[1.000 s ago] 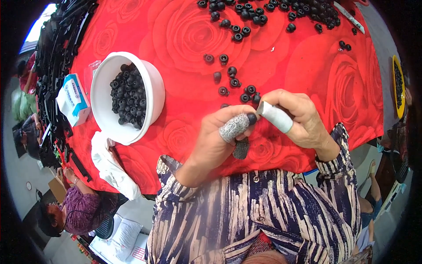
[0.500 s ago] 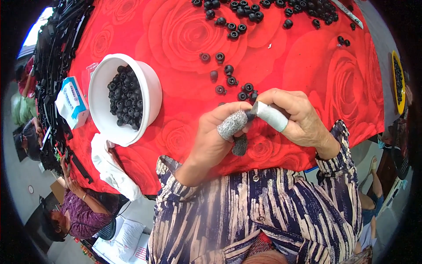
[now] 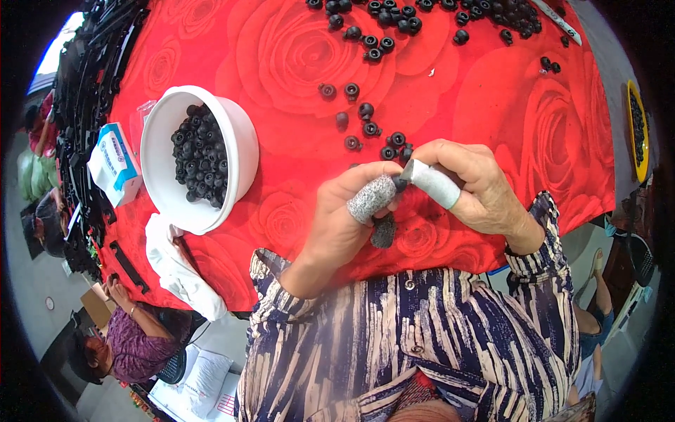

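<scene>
Both hands meet over the near middle of the table. My left hand [image 3: 339,211] is closed, pinching a small round black plastic part [image 3: 400,184], mostly hidden by fingers. A grey speckled cover [image 3: 371,199] wraps its thumb and a darker cover [image 3: 383,231] another finger. Closed against it, my right hand [image 3: 481,184] has a white cover [image 3: 436,184] on its thumb and grips a small grey blade [image 3: 408,171] touching the part. Just beyond the fingers lie several loose black parts [image 3: 397,138]. To the left, a white bowl [image 3: 242,151] holds many such parts [image 3: 200,151].
A white cloth [image 3: 179,271] and a blue-white box [image 3: 116,165] lie near the bowl. More black parts [image 3: 492,14] are heaped at the far edge. Long black strips [image 3: 91,84] pile along the left. At left, a co-worker in a purple top [image 3: 144,341] sits.
My hands have barely moved; the pinch stays the same. At left, the co-worker's hand has drawn lower, closer to the table edge, uncovering more of a black strip.
</scene>
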Tool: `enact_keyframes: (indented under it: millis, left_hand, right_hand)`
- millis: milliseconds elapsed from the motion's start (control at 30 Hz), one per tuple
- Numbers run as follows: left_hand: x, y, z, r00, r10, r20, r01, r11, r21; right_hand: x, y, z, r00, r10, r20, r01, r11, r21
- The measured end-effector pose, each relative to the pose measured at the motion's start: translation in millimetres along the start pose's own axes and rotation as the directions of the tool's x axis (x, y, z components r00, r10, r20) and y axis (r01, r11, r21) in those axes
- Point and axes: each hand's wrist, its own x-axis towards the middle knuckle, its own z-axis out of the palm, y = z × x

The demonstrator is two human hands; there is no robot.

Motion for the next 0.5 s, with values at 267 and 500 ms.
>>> enact_keyframes:
  millis: [267, 500]
  left_hand:
    - [0.7, -0.4, -0.3, 1.000, -0.005, -0.010, 0.005, 1.000, 0.012]
    - [0.3, -0.9, 0.0, 1.000, 0.001, -0.010, -0.001, 1.000, 0.009]
  right_hand:
    - [-0.7, 0.1, -1.1, 1.000, 0.010, 0.020, -0.010, 1.000, 0.005]
    - [-1.1, 0.6, -0.4, 1.000, -0.020, -0.002, 0.020, 0.999, -0.034]
